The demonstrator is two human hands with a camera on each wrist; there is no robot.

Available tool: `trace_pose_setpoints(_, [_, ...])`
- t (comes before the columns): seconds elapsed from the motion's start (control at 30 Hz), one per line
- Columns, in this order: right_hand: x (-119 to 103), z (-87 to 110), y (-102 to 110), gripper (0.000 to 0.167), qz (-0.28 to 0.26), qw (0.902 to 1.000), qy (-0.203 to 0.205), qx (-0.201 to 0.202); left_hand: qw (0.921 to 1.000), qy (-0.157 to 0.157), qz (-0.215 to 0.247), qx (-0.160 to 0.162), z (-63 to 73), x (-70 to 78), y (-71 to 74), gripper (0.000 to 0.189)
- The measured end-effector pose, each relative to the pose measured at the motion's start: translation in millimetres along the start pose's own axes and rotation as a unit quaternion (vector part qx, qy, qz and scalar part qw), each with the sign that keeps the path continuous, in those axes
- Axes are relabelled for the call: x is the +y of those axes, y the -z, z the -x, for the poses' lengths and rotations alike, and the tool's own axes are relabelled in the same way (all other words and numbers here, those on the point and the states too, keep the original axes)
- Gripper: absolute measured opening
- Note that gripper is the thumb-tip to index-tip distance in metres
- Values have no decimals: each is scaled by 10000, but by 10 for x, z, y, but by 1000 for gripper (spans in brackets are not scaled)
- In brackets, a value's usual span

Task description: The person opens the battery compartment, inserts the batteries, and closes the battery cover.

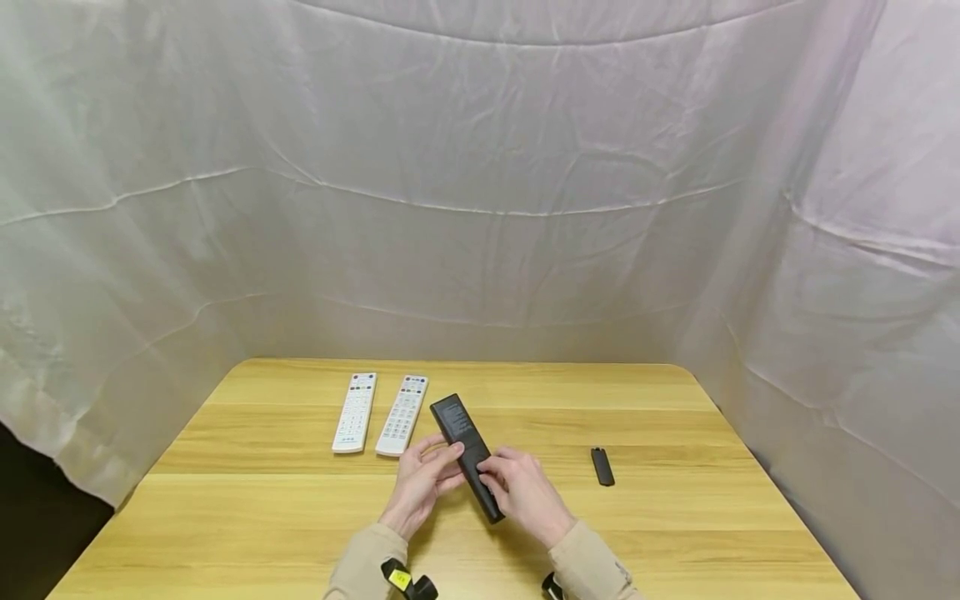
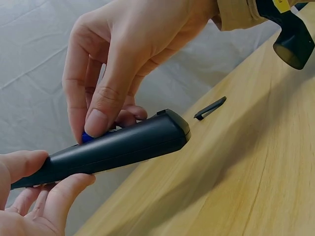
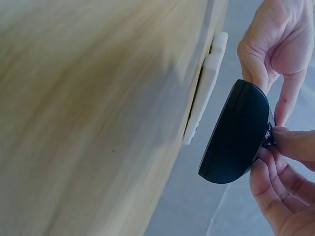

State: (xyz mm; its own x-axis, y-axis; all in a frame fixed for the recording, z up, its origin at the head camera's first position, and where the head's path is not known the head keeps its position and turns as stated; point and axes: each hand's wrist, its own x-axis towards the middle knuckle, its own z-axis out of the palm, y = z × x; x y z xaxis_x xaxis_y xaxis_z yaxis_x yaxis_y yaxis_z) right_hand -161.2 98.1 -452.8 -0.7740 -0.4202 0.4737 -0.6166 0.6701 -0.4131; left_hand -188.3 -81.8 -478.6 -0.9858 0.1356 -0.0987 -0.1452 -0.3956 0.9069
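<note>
A black remote control (image 1: 467, 450) is held above the table, its back face turned up. My left hand (image 1: 423, 483) grips its side, with the thumb on the back face and fingers beneath. At the near half of that face my right hand (image 1: 525, 492) pinches a small blue battery (image 2: 87, 137) between thumb and fingers. Most of the battery is hidden by the fingers. In the right wrist view the end of the black remote (image 3: 236, 135) faces the camera. A small black battery cover (image 1: 602, 467) lies on the table to the right of my right hand.
Two white remotes, a left one (image 1: 355, 412) and a right one (image 1: 402, 415), lie with buttons up, left of the black remote. The wooden table (image 1: 675, 533) is bounded at the back and sides by pale hanging cloth (image 1: 480, 250).
</note>
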Motion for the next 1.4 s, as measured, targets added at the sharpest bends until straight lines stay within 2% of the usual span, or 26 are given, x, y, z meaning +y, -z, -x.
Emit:
trace_pose_setpoints(0.27, [-16,36,-36,15,428,9982,387,137,9998,-67,-29,165,0,4,-5,50])
trace_pose_setpoints(0.43, [-24,70,-45,23,556,9972,494,111,9998,-78,4,193,-4,4,-4,48])
trace_pose_setpoints(0.67, [-43,132,-48,51,1320,9892,631,-91,9993,-79,200,309,-14,0,9,50])
trace_pose_setpoints(0.8, [-54,161,-48,59,1480,9866,637,-259,9988,-68,313,373,-17,1,20,51])
trace_pose_setpoints(0.97, [-66,181,-40,57,1445,9867,651,-374,9985,-12,356,405,-22,-5,34,52])
trace_pose_setpoints(1.17, [-54,193,-36,52,1130,9918,538,-268,9979,-29,509,388,-38,5,29,48])
trace_pose_setpoints(1.4, [-24,217,-57,50,1107,9921,571,-171,9976,-49,603,328,-35,12,38,49])
